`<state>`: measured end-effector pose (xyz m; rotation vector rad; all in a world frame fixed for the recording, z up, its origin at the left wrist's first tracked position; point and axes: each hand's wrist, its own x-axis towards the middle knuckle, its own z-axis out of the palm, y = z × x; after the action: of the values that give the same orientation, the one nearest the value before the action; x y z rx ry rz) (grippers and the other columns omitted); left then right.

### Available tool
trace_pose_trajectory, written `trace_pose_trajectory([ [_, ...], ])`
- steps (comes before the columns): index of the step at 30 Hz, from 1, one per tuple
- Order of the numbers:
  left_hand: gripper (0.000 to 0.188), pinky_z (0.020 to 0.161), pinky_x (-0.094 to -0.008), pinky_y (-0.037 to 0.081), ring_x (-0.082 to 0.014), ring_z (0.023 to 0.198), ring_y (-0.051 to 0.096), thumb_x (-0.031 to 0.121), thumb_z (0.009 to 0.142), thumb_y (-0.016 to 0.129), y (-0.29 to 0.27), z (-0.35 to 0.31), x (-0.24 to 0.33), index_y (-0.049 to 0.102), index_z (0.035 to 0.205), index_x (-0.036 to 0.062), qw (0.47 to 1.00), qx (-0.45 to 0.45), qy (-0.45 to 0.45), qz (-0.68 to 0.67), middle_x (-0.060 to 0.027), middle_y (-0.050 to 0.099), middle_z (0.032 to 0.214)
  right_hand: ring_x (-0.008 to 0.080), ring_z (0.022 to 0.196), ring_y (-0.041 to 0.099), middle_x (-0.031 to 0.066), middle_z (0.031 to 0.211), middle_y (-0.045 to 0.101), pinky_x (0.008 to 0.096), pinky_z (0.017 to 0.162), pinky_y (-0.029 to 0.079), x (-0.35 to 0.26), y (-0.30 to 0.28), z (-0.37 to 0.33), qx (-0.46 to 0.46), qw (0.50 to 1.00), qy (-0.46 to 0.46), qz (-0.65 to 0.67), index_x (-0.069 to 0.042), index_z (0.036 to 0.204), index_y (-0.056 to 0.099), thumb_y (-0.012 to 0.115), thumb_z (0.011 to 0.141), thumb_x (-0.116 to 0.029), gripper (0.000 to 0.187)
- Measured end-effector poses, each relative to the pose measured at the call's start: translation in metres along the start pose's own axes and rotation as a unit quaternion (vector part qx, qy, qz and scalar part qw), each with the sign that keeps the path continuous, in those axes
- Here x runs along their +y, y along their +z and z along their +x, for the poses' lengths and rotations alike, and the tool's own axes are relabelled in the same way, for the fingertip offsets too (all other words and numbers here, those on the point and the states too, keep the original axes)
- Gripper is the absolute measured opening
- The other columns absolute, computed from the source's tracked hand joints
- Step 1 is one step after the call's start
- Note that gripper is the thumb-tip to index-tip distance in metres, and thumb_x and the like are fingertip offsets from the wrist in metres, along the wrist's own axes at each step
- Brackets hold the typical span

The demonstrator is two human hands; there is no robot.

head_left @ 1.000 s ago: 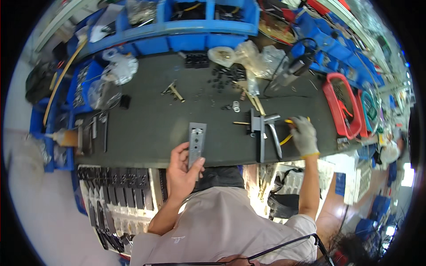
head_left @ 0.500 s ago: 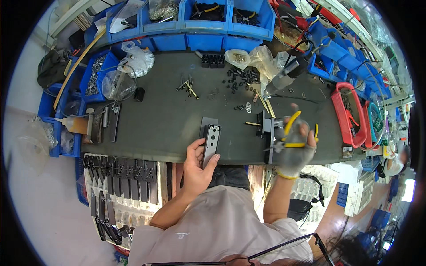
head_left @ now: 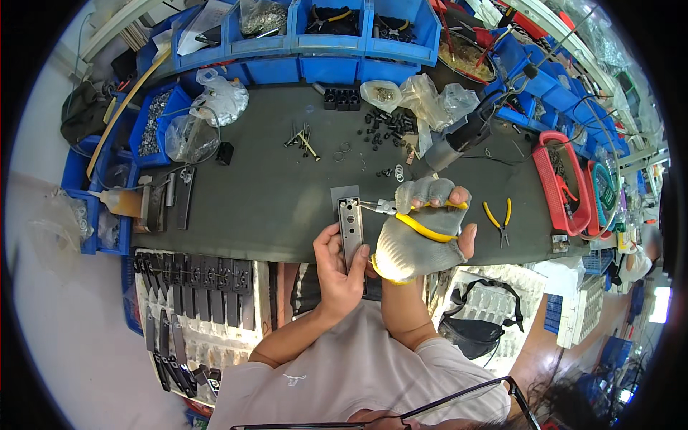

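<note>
My left hand [head_left: 339,266] is bare and holds a narrow grey metal plate [head_left: 350,228] upright by its lower end, over the front edge of the dark bench [head_left: 272,193]. My right hand [head_left: 423,233] wears a grey knit glove with open fingertips and grips yellow-handled pliers [head_left: 412,218]. The pliers' tips touch the upper right side of the plate. A second pair of yellow-handled pliers [head_left: 499,218] lies on the bench to the right.
Blue bins [head_left: 337,32] line the back and left of the bench. Clear bags [head_left: 423,100] of parts, loose black pieces [head_left: 383,125], small rods [head_left: 301,140] and a grey power tool [head_left: 459,140] lie beyond. Red baskets [head_left: 562,179] stand right. A tray of black plates [head_left: 193,279] sits lower left.
My right hand picked up the yellow pliers and swung left to the plate. My left hand lifted the plate off the bench and now holds it between both hands.
</note>
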<state>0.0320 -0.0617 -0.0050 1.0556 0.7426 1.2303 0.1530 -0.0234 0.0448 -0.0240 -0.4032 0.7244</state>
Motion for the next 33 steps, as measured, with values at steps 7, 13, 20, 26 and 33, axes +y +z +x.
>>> trace_pose_trajectory([
  [7, 0.051, 0.098, -0.0286, 0.047, -0.0172, 0.112, 0.059, -0.010, 0.096, 0.057, -0.002, 0.000, -0.006, 0.030, 0.139, -0.0033, 0.999, -0.019, 0.034, 0.028, -0.0179, 0.059, 0.125, 0.0240, 0.088, 0.055, 0.0069, 0.093, 0.054, 0.0396, 0.074, 0.047, 0.000, -0.001, -0.002, -0.011, 1.000, -0.018, -0.013, -0.011, 0.105, 0.052, 0.067, 0.088, -0.038, 0.035],
  [13, 0.050, 0.099, -0.0293, 0.046, -0.0180, 0.113, 0.059, -0.011, 0.096, 0.056, 0.001, 0.000, -0.002, 0.031, 0.138, -0.0031, 0.999, -0.019, 0.042, 0.026, -0.0192, 0.059, 0.125, 0.0236, 0.089, 0.055, 0.0065, 0.093, 0.053, 0.0401, 0.075, 0.048, 0.004, -0.005, 0.002, -0.019, 0.999, -0.035, -0.024, -0.012, 0.104, 0.050, 0.069, 0.087, -0.037, 0.035],
  [20, 0.050, 0.099, -0.0288, 0.046, -0.0180, 0.113, 0.059, -0.011, 0.096, 0.055, 0.000, 0.000, -0.004, 0.030, 0.138, -0.0037, 0.999, -0.015, 0.031, 0.020, -0.0190, 0.059, 0.124, 0.0232, 0.090, 0.054, 0.0059, 0.094, 0.051, 0.0407, 0.077, 0.049, 0.003, -0.007, -0.002, -0.030, 0.997, -0.053, -0.036, -0.013, 0.103, 0.048, 0.070, 0.086, -0.035, 0.035],
  [26, 0.052, 0.100, -0.0297, 0.046, -0.0185, 0.114, 0.059, -0.010, 0.096, 0.056, 0.003, 0.003, -0.005, 0.030, 0.139, -0.0038, 0.999, -0.010, 0.037, 0.010, -0.0186, 0.058, 0.125, 0.0228, 0.091, 0.054, 0.0054, 0.095, 0.050, 0.0412, 0.079, 0.050, 0.015, -0.006, -0.010, -0.042, 0.996, -0.068, -0.046, -0.014, 0.102, 0.047, 0.072, 0.085, -0.034, 0.036],
  [33, 0.066, 0.102, -0.0318, 0.046, -0.0205, 0.117, 0.058, -0.008, 0.089, 0.068, 0.002, 0.004, -0.008, 0.028, 0.142, -0.0025, 0.999, 0.002, 0.042, 0.002, -0.0178, 0.056, 0.129, 0.0216, 0.087, 0.053, 0.0048, 0.091, 0.051, 0.0392, 0.082, 0.050, 0.019, 0.029, -0.027, 0.008, 0.997, -0.026, -0.070, -0.016, 0.095, 0.045, 0.074, 0.082, -0.019, 0.032],
])
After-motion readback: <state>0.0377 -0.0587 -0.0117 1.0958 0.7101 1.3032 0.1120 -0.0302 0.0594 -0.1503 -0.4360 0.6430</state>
